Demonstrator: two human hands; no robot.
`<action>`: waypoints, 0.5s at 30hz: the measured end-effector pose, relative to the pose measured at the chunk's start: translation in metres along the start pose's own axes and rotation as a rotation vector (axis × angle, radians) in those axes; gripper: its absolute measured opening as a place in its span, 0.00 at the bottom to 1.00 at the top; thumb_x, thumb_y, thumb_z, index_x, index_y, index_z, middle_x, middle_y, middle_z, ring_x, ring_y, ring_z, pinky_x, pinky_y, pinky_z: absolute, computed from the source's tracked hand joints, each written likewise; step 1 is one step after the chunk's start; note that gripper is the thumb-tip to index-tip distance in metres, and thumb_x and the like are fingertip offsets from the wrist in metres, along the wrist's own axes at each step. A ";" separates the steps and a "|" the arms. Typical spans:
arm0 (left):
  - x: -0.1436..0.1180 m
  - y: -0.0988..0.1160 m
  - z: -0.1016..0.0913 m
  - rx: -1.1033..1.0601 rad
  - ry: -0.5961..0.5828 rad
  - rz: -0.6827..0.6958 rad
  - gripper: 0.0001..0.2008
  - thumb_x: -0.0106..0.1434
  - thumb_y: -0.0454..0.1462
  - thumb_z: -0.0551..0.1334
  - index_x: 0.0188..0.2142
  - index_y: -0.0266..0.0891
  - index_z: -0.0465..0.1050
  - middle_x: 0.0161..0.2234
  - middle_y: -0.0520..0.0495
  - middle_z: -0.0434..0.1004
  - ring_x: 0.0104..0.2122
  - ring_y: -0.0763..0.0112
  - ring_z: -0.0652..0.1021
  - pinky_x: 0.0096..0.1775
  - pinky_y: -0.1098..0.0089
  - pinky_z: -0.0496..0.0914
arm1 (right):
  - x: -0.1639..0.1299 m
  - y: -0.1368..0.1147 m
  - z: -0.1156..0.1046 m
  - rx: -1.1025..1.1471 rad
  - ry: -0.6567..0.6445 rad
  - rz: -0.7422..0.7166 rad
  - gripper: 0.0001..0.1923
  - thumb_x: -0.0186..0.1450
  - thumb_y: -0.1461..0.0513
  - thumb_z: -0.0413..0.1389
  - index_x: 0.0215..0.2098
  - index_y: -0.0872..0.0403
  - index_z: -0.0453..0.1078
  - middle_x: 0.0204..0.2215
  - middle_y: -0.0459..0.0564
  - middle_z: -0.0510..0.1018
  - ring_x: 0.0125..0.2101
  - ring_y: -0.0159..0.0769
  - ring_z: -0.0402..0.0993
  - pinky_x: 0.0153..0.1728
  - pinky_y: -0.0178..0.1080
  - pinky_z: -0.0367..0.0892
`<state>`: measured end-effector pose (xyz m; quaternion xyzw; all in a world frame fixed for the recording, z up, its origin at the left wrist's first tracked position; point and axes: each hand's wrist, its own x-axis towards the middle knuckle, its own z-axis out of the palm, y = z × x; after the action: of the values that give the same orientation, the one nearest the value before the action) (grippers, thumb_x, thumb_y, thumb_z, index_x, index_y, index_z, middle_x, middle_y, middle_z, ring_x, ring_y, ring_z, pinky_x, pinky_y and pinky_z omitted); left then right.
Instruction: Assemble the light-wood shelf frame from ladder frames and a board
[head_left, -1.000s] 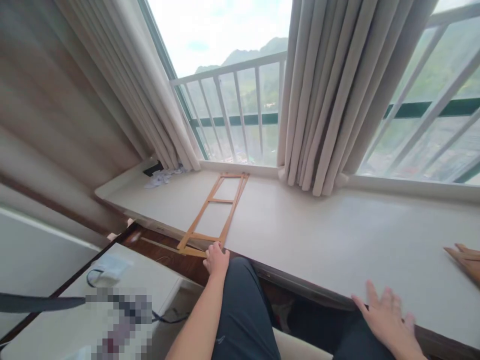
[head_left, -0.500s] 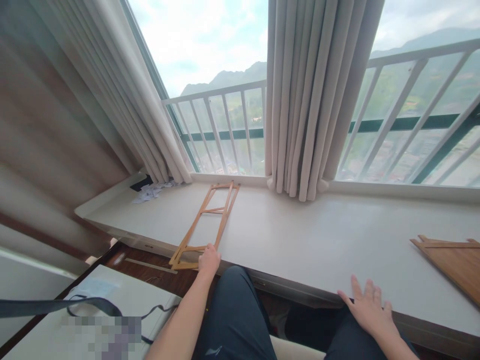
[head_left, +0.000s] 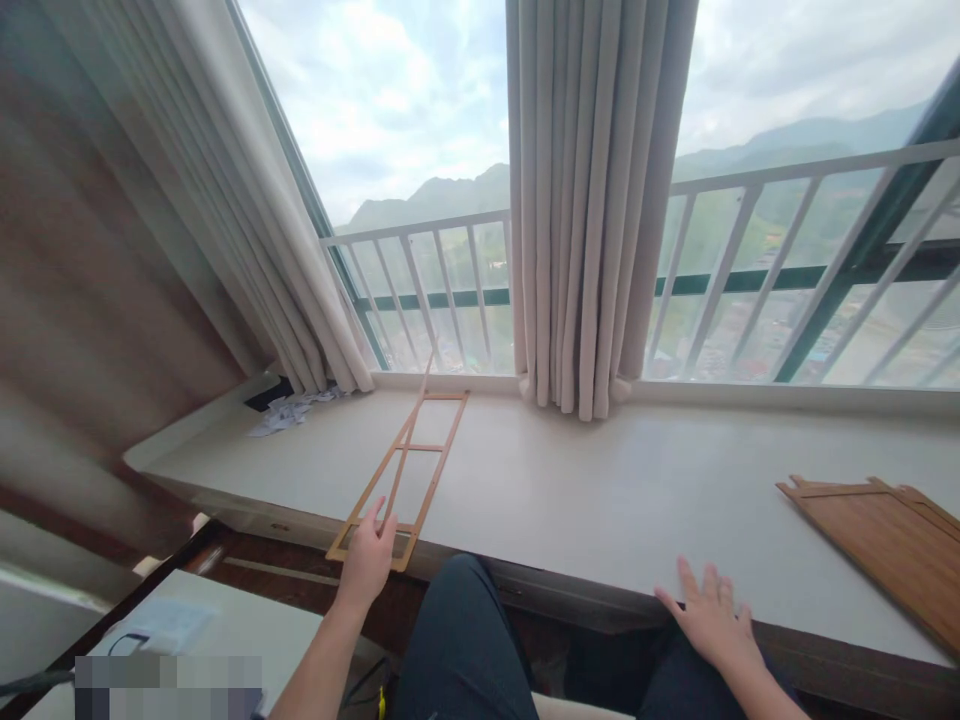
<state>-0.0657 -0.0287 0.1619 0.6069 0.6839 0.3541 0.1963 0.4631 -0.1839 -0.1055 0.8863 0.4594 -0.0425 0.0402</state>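
My left hand (head_left: 366,562) is closed on the near end of a thin wooden frame (head_left: 409,435), seen nearly edge-on as a narrow strip slanting up and away. Beneath it, a second wooden frame (head_left: 450,442) with crossbars lies flat on the white sill (head_left: 585,490), its near end jutting slightly past the front edge. My right hand (head_left: 709,615) rests on the sill's front edge, fingers spread and holding nothing. To its right lie brown wooden panels (head_left: 862,540) with notched ends, apparently stacked.
Scraps of paper (head_left: 281,412) lie at the sill's far left corner by the curtain (head_left: 300,250). Another curtain (head_left: 581,220) hangs mid-window, its hem at the sill. A white surface (head_left: 247,615) stands at lower left. My knees (head_left: 465,640) are against the sill's front.
My left hand has moved left and turned one wooden frame up on edge, off the other. The view has shifted slightly, showing more of the panels. My right hand stays on the sill edge.
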 end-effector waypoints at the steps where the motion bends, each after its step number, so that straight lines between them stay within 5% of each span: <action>1: -0.009 0.006 -0.008 -0.066 -0.003 0.004 0.31 0.63 0.50 0.57 0.59 0.31 0.69 0.41 0.38 0.80 0.41 0.57 0.80 0.43 0.63 0.72 | -0.001 -0.001 -0.002 0.006 0.000 0.004 0.47 0.65 0.36 0.39 0.73 0.53 0.52 0.71 0.68 0.52 0.69 0.64 0.48 0.62 0.66 0.47; 3: -0.027 0.019 -0.021 -0.223 -0.050 -0.043 0.34 0.59 0.53 0.62 0.57 0.31 0.71 0.30 0.47 0.76 0.29 0.64 0.77 0.31 0.67 0.71 | -0.005 -0.003 -0.007 0.000 0.009 0.009 0.45 0.66 0.38 0.41 0.72 0.52 0.54 0.70 0.68 0.54 0.68 0.67 0.50 0.62 0.68 0.46; 5: -0.042 0.029 -0.031 -0.397 -0.159 -0.106 0.40 0.57 0.56 0.64 0.61 0.33 0.67 0.20 0.58 0.61 0.17 0.74 0.64 0.20 0.73 0.59 | -0.010 -0.006 -0.013 -0.008 0.038 -0.002 0.43 0.66 0.40 0.43 0.72 0.52 0.54 0.70 0.66 0.54 0.68 0.68 0.50 0.62 0.69 0.44; 8: -0.059 0.038 -0.037 -0.570 -0.334 -0.179 0.44 0.56 0.58 0.65 0.63 0.33 0.64 0.19 0.64 0.44 0.15 0.82 0.49 0.18 0.76 0.46 | -0.022 -0.011 -0.021 0.043 0.109 -0.035 0.40 0.67 0.43 0.42 0.73 0.50 0.51 0.71 0.61 0.53 0.69 0.63 0.48 0.64 0.67 0.45; 15: -0.062 0.042 -0.021 -0.483 -0.685 -0.123 0.42 0.53 0.59 0.67 0.59 0.34 0.68 0.20 0.63 0.44 0.17 0.82 0.46 0.19 0.74 0.43 | -0.046 -0.018 -0.042 0.174 0.117 -0.074 0.38 0.68 0.44 0.41 0.72 0.49 0.54 0.71 0.59 0.56 0.69 0.61 0.49 0.63 0.64 0.51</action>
<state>-0.0398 -0.0932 0.1959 0.5843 0.5114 0.2698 0.5695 0.4238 -0.2066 -0.0587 0.8698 0.4880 -0.0316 -0.0653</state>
